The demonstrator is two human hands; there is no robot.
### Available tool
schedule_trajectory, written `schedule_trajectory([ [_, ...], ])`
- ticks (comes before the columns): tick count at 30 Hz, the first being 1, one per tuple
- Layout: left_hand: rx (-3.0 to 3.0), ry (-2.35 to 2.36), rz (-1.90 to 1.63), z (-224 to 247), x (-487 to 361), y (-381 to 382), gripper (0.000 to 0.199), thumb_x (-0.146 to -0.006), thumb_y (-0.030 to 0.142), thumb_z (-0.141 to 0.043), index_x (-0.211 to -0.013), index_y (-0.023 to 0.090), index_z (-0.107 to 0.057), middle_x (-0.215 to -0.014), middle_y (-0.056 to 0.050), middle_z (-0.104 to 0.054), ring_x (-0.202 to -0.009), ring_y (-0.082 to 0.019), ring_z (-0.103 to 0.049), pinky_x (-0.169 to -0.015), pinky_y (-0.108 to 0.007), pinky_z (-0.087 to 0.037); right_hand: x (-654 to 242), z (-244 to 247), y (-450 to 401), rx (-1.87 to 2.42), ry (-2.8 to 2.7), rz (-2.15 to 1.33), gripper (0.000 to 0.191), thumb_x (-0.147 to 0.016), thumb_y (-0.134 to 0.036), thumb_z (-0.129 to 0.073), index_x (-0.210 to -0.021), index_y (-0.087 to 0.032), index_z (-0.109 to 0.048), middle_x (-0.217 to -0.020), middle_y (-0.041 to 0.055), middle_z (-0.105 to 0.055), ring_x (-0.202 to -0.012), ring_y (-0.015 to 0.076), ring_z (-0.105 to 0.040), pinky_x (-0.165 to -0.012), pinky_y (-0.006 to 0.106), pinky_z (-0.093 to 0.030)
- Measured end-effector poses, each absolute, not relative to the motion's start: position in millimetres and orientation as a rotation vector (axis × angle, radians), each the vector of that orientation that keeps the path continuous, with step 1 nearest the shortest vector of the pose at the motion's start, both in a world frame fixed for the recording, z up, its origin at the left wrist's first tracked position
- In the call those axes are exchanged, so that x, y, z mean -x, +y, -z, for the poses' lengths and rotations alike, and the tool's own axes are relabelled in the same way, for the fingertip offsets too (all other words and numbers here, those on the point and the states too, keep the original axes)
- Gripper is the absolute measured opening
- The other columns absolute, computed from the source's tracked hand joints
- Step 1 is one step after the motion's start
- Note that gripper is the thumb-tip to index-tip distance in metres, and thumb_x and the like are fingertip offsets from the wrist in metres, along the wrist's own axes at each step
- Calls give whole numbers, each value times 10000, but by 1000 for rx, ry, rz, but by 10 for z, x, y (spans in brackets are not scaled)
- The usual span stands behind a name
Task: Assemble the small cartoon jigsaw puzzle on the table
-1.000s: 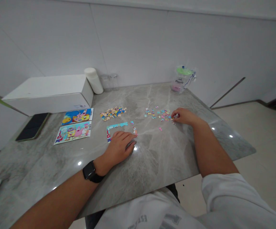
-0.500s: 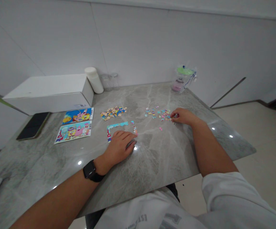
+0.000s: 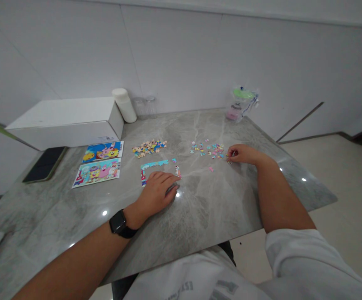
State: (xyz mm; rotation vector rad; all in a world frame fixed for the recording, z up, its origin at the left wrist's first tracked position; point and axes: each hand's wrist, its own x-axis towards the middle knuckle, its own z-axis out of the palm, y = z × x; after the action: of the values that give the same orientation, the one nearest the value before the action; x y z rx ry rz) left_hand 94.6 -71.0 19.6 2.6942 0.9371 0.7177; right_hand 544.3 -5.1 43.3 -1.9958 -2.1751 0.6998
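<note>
My left hand [image 3: 160, 191] lies flat, fingers stretched out, over the lower part of a partly joined jigsaw border [image 3: 154, 163], hiding some of it. The border's light-blue top edge and red left corner show, and a short joined strip [image 3: 177, 171] stands by my fingertips. A single blue puzzle piece [image 3: 174, 160] sits at the top right of the border. My right hand [image 3: 240, 154] is at the right end of a scatter of loose puzzle pieces [image 3: 215, 149], thumb and forefinger pinched on a small piece at the table surface. A pink puzzle piece [image 3: 211, 169] lies apart, nearer me.
Another heap of puzzle pieces [image 3: 149, 148] lies behind the border. Two cartoon picture cards [image 3: 98, 171], a phone [image 3: 45, 164] and a white box [image 3: 65, 121] are on the left. A white bottle [image 3: 124, 106], two glasses [image 3: 146, 108] and a bagged plastic container [image 3: 238, 106] stand along the wall.
My right hand has shifted slightly right and toward me, away from the main scatter, uncovering some pieces. My left hand has stayed in place.
</note>
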Motion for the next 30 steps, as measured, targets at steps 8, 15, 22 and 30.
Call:
schedule_trajectory([
  [8,-2680,944,-697,-177,-935,-690,278,-1035,285,-573,-1289,224,-669,-1241,-85,-757,-1123,-267,-667,-1013,-482,-451,-4883,-408,-31,1672,-2302,-284,56,-855,-243,-659,-863,-217,-708,-894,51,-714,-794,183,-622,-749,295,-442],
  [15,-2671,947,-690,-177,-933,-688,281,-1035,296,-578,-1292,230,-673,-1256,-81,-755,-1134,-271,-662,-1019,-484,-446,-4539,-233,-27,1573,-2512,-263,133,-883,-182,-625,-935,-227,-739,-1014,73,-734,-949,218,-652,-836,306,-454],
  [22,-2664,942,-699,-166,-934,-683,280,-1036,292,-577,-1296,234,-666,-1241,-77,-752,-1126,-267,-658,-1018,-479,-443,-4634,-248,-15,1565,-2402,-221,189,-900,-198,-608,-1020,-212,-754,-1008,82,-727,-874,204,-646,-835,312,-471],
  [30,-2649,990,-693,-222,-950,-687,104,-1015,250,-558,-1013,209,-655,-1010,-66,-735,-986,-252,-644,-941,-448,-456,-4386,-178,-53,1490,-2427,-232,231,-981,-273,-598,-1126,-225,-770,-1143,112,-718,-1021,234,-667,-938,347,-490],
])
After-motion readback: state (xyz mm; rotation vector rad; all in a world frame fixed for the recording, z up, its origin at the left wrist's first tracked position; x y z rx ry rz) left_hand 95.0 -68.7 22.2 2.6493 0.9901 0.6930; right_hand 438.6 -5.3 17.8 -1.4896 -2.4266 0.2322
